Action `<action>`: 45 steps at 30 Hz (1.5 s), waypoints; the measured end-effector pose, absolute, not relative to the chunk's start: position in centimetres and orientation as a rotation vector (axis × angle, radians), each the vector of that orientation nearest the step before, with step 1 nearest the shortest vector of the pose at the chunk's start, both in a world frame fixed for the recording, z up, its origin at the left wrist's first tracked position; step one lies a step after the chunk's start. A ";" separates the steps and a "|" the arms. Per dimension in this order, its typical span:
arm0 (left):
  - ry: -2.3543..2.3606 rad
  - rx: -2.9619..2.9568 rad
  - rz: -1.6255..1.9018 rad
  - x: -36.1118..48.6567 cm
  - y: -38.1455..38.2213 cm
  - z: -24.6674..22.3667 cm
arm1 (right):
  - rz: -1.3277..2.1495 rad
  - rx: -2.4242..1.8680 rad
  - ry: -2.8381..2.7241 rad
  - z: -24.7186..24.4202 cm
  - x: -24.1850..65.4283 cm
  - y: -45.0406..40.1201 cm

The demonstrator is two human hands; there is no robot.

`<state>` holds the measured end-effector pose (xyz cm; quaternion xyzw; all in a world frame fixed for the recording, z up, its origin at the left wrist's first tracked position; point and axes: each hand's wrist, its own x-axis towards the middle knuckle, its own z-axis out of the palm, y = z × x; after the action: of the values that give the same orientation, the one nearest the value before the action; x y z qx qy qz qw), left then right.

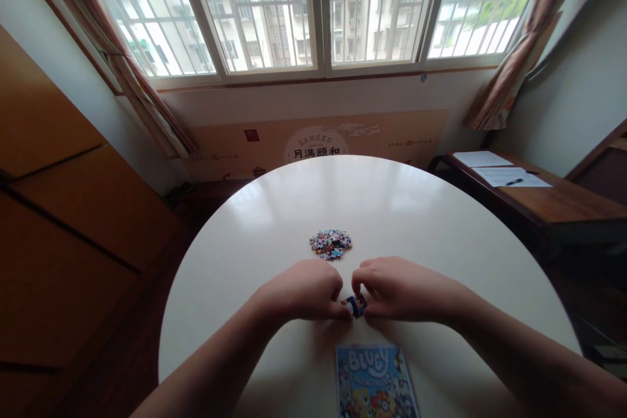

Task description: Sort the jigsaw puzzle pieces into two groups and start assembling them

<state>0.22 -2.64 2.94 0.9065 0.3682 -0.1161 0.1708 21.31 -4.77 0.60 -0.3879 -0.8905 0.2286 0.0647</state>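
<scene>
My left hand (313, 290) and my right hand (389, 289) meet over the middle of the white round table (235, 261). Between their fingertips is a small cluster of joined jigsaw puzzle pieces (354, 305), dark blue with white and brown. Fingers of both hands are curled, and each thumb presses at one side of the cluster. Just beyond the hands lies a loose pile of jigsaw puzzle pieces (330, 243) in mixed colours. Nearer to me, a blue picture sheet (375, 382) marked "BLUEY" lies flat, cut off by the lower picture edge.
At the right stands a wooden side table (578, 199) with white papers (512, 176) and a dark pen (514, 181). Brown cabinets (63, 235) fill the left side. A printed cardboard panel (406, 140) leans below the barred windows (274, 6).
</scene>
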 end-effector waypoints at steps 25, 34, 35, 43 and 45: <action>1.039 2.501 -0.269 0.0 -1.9 2.6 | 1.002 -1.329 -2.546 0.1 21.0 -3.7; 0.936 2.385 -0.162 -0.1 -1.4 1.9 | 0.941 -1.259 -2.550 -0.2 20.9 -3.6; 0.936 2.370 -0.151 -0.1 -1.3 1.8 | 0.937 -1.255 -2.546 -0.3 21.0 -3.6; 1.021 2.231 -0.039 -0.5 -0.3 0.8 | 0.970 -1.332 -2.462 0.0 21.9 -3.1; 1.039 2.206 0.005 -0.5 -0.2 0.8 | 0.972 -1.349 -2.442 0.2 21.9 -2.9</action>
<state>-0.46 -0.15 0.80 0.8493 0.4000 0.0018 0.3445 21.92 -2.88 0.25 -0.4545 -0.8230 0.3277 0.0936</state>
